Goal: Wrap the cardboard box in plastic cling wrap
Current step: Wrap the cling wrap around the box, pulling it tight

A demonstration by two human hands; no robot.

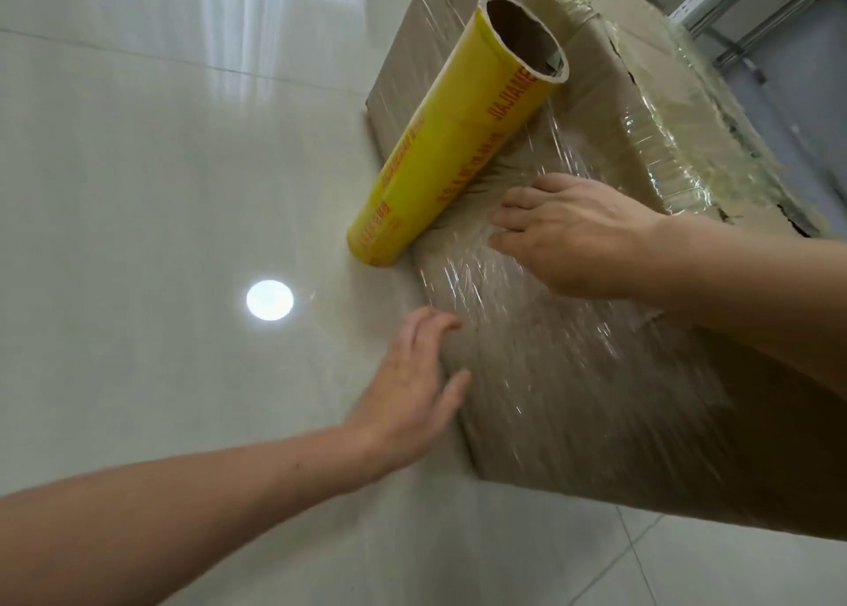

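A large brown cardboard box stands on the floor at the right, with glossy, wrinkled cling wrap stretched over its side and top. A yellow roll of cling wrap with red lettering leans against the box's left side, its lower end on the floor and its hollow core facing up. My right hand lies flat on the film on the box, fingers straight, just right of the roll. My left hand presses with straight fingers against the box's near left edge.
Glossy pale floor tiles spread out to the left and in front, with a bright lamp reflection. A grey metal frame stands behind the box at the upper right.
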